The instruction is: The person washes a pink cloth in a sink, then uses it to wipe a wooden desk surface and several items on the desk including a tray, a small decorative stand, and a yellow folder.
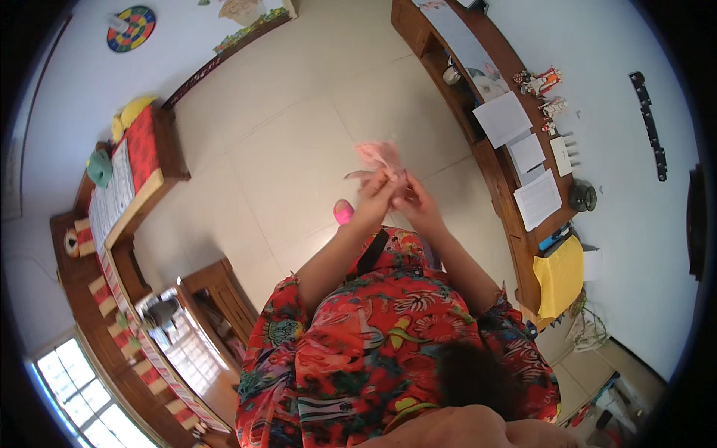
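A crumpled pink cloth [378, 153], slightly blurred, sticks out beyond both hands in front of my body. My left hand [376, 193] closes around its gathered lower end. My right hand [413, 199] meets the left one there, its fingers at the same bunched end; how firmly they hold it is hard to see. Below the hands is the tiled floor [302, 162], and a pink slipper [343, 212] shows beside my left forearm.
On the right runs a wooden cabinet [496, 190] with papers [538, 199], a glass jar [582, 196] and a yellow cloth [560, 274]. A wooden sofa [140, 204] with cushions stands left, near a glossy-topped table [190, 341].
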